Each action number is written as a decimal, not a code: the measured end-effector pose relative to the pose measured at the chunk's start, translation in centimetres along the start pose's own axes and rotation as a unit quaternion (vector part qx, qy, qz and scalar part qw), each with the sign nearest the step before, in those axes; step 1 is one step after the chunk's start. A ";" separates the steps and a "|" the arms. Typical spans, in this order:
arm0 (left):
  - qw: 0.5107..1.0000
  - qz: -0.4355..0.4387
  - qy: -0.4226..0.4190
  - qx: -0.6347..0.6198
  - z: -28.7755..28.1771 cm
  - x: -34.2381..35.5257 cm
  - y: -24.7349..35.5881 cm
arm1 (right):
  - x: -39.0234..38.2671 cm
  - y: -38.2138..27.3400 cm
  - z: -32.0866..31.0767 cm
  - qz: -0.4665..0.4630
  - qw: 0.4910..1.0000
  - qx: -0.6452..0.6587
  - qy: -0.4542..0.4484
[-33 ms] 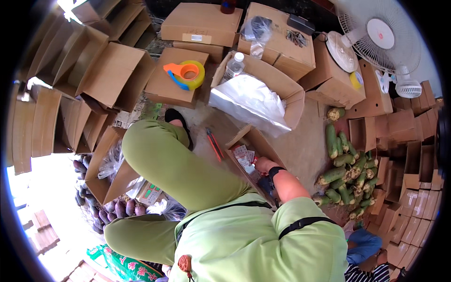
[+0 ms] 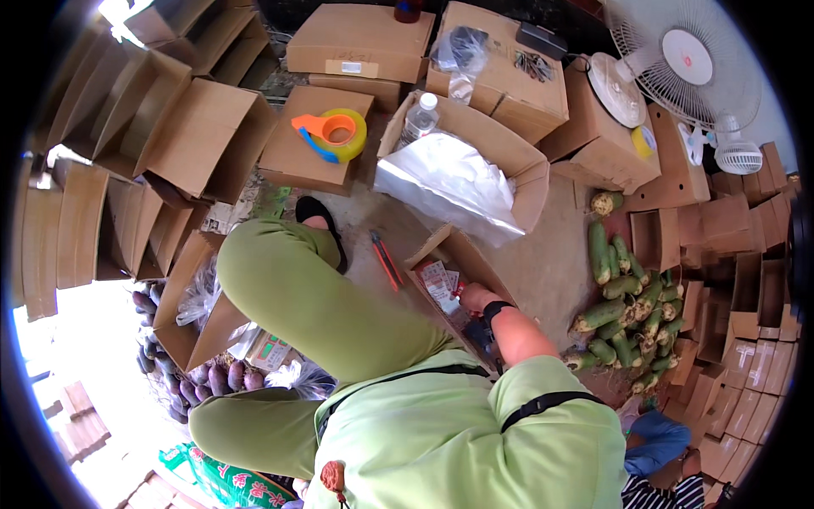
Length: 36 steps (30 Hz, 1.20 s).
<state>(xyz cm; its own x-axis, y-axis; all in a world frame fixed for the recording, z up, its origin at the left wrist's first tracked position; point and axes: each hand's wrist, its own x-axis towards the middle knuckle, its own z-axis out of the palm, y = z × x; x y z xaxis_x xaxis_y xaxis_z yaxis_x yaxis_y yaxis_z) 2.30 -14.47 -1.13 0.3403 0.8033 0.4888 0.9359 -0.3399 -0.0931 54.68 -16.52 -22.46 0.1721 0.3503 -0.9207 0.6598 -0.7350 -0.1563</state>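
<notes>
My right hand [image 2: 472, 297] reaches down into a narrow cardboard box [image 2: 477, 265] on the floor in front of me. Its fingers look closed beside a small red item [image 2: 459, 289], too small to name. Printed paper labels or packets [image 2: 438, 280] lie in the box next to the fingertips. Dark items farther down in the box are partly covered by my forearm. On the floor left of the box rests a red and black long-handled tool [image 2: 386, 261], perhaps pliers or a cutter. My left hand does not show.
A carton with silvery lining [image 2: 449, 174] holds a clear bottle [image 2: 420, 117]. An orange tape dispenser with yellow tape [image 2: 335, 134] sits on a closed carton. Green radishes [image 2: 623, 310] are heaped at right, below a white fan [image 2: 685, 61]. Purple roots [image 2: 218, 379] and stacked cartons [image 2: 199, 140] stand left.
</notes>
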 end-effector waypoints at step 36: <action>0.978 0.124 0.031 0.167 4.8 8.9 2.8 | 5.9 -2.1 1.5 -0.064 0.977 0.053 0.195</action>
<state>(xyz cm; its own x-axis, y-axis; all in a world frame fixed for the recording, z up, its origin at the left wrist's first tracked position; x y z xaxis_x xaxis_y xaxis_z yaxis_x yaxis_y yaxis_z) 8.40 -5.95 -1.18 0.5643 0.6815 0.4660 0.8063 -0.3337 -0.4884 53.22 -13.74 -28.12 0.3725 0.6226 -0.6882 0.6187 -0.7193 -0.3160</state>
